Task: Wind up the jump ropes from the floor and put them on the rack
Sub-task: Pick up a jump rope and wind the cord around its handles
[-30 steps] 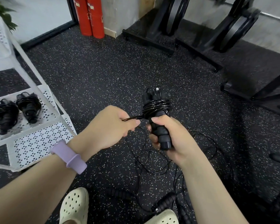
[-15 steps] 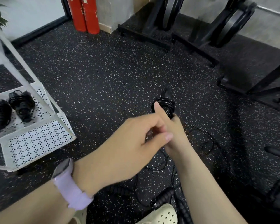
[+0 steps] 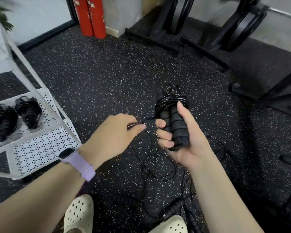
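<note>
My right hand (image 3: 183, 137) grips the two black foam handles of a jump rope (image 3: 172, 115), held upright together, with several turns of black cord wound round their upper part. My left hand (image 3: 118, 132) pinches the free cord just left of the handles, pulled taut. The rest of that cord (image 3: 154, 165) hangs in loose loops to the floor. More jump rope handles (image 3: 173, 207) lie on the floor by my feet. Two wound jump ropes (image 3: 28, 111) lie on the white perforated rack shelf (image 3: 45, 145) at the left.
Speckled black rubber floor all around. Two red cylinders (image 3: 91, 15) stand against the back wall. Black weight-plate stands (image 3: 180, 17) line the back and right. My cream clogs (image 3: 79, 216) are at the bottom edge. A plant leaf shows top left.
My left hand carried the cord round in front of the handles and is back at their left, adding a turn. My right hand has tilted the handles more upright.
</note>
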Available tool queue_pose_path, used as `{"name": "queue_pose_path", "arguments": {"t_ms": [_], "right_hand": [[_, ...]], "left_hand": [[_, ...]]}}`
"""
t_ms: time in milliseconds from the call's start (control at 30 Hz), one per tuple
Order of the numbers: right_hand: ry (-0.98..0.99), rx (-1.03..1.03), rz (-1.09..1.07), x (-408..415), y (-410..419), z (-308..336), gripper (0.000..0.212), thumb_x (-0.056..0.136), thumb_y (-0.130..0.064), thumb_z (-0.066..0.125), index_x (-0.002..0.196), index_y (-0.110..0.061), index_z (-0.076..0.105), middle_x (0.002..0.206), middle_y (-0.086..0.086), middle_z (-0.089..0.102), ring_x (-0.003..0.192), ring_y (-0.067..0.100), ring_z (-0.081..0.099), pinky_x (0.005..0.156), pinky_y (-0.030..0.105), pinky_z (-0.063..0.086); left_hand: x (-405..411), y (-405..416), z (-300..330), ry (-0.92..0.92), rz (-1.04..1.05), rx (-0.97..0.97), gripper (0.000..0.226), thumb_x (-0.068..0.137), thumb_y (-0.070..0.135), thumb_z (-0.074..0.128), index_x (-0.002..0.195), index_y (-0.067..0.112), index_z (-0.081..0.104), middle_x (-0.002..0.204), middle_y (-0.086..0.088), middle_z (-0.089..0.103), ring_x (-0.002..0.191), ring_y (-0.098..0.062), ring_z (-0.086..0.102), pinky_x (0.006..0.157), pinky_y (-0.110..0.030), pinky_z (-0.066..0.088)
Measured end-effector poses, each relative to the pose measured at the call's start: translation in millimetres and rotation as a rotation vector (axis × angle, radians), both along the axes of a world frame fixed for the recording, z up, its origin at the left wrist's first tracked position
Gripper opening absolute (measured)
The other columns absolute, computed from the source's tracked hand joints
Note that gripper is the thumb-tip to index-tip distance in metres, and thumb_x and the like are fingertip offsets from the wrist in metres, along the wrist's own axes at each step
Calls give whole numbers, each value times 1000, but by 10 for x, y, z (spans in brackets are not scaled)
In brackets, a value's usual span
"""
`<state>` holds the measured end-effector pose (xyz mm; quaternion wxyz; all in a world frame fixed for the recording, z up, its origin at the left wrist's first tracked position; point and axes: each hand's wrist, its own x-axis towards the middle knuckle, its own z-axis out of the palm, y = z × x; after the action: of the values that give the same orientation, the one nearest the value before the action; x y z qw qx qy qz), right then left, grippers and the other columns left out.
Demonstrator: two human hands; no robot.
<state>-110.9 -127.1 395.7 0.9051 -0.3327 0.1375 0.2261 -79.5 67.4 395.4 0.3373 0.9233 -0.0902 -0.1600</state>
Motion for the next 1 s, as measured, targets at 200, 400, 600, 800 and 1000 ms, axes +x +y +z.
{"name": "queue_pose_path", "arguments": {"t_ms": [200,400,600,800,1000], "right_hand": [[-38,-187,62,-34,-124,-51,53,91,-44,68,129,-9,55,81,4,55,52,10,42,39,18,34],[22,-486,11,-9,16,-96,57,83,-48,79,123,-10,63,85,7,62,55,14,50,42,24,40],[39,-612,-9,-46,131,-97,43,87,-47,78,113,-16,65,88,8,59,59,15,51,49,27,43],[-11,-663,6,-54,154,-130,46,86,-52,77,118,-22,64,89,3,61,64,14,55,55,28,45],[-15,-734,-27,-35,128,-178,58,81,-53,75,130,-26,59,98,-6,76,80,9,69,70,33,53]], "left_hand": [[58,71,260,285,-74,-190,35,102,51,50,93,21,67,56,0,54,51,-15,51,62,-36,47],[-149,-45,299,-245,-225,298,29,104,48,42,89,28,58,69,9,58,59,-11,55,56,-31,45],[-279,-167,245,-284,0,-1,21,99,29,58,118,30,67,90,18,59,79,-5,58,79,-34,54],[-310,-179,204,-474,18,-19,29,91,12,64,116,23,73,88,14,56,74,-6,54,74,-27,53],[-464,-271,406,-269,-88,-298,36,92,17,73,119,39,65,89,24,69,80,20,58,71,0,41]]}}
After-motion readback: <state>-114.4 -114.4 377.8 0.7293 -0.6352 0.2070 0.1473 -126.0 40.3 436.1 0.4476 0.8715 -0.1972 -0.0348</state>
